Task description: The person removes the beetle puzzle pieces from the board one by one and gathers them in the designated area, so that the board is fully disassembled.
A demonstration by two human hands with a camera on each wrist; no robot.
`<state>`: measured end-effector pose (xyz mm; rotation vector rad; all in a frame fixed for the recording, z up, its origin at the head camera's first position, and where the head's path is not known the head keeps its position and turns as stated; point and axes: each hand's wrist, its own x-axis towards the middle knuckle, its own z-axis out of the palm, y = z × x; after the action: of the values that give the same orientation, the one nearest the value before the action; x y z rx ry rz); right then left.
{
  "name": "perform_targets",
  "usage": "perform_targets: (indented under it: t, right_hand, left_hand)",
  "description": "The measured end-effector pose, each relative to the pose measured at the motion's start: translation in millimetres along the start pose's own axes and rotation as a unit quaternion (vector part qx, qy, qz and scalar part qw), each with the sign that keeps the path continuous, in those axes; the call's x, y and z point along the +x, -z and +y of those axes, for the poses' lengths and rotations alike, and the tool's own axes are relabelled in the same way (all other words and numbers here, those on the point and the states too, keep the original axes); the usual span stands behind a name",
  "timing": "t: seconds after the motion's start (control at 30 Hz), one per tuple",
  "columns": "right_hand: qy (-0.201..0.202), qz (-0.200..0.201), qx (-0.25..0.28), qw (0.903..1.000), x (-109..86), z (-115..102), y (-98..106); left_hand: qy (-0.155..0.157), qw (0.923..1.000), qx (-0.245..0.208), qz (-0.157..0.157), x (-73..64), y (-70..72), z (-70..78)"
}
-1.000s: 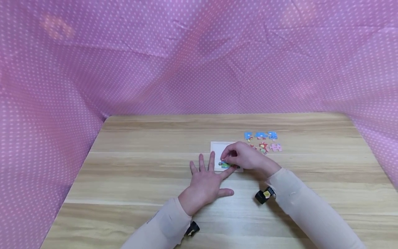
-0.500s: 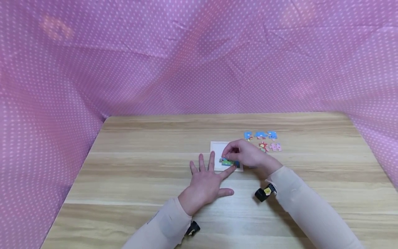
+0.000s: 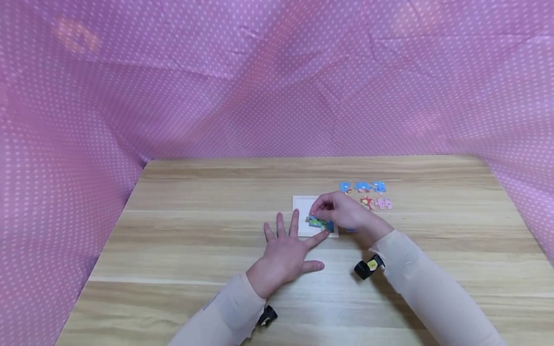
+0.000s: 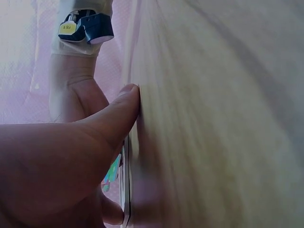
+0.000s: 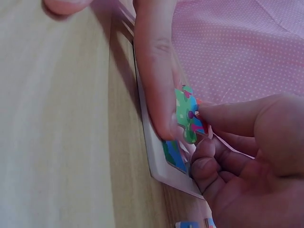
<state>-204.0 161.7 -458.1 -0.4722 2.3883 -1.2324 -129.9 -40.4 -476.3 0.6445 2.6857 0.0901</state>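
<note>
A white puzzle tray [image 3: 304,205] lies on the table. My left hand [image 3: 283,254] is spread, its index fingertip resting on the tray's near right corner, over a dark blue and green puzzle piece [image 5: 175,156]. With thumb and fingers my right hand [image 3: 344,213] pinches a green and blue puzzle piece [image 5: 183,111], tilted up over the tray in the right wrist view. Part of its edge is hidden by the fingertips. In the left wrist view the left thumb [image 4: 123,107] touches the wooden surface.
Beyond and right of the tray lie several loose pieces, among them a blue piece [image 3: 362,186], a red one [image 3: 366,203] and a pink one [image 3: 383,203]. Another blue piece [image 3: 351,230] is partly under the right wrist. A pink dotted cloth [image 3: 277,86] hangs behind the table.
My right hand has shifted slightly away from me with the pinched piece, whose tilt has changed. More of the dark blue piece now shows. The left hand stays in place.
</note>
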Motion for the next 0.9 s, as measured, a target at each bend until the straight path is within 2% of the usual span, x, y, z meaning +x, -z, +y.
perform_targets:
  t: [0.2,0.43,0.5,0.9]
  right_hand:
    - [-0.001,0.000,0.015,0.9999,-1.0,1,2]
    - [-0.008,0.020,0.050,0.9985,-14.3,0,11]
    - [-0.008,0.029,0.044,0.9986,-18.5,0,15]
    - [-0.020,0.076,-0.011,0.9968,-40.6,6,29]
  left_hand:
    - [0.000,1.0000,0.001,-0.006,-1.4,3.5,1.1]
    - [0.005,0.9999,0.000,-0.011,-7.8,12.2,4.6]
    - [0.007,0.9999,-0.002,-0.014,-10.5,15.9,5.8]
    - [0.006,1.0000,0.001,-0.001,-11.5,13.8,5.9]
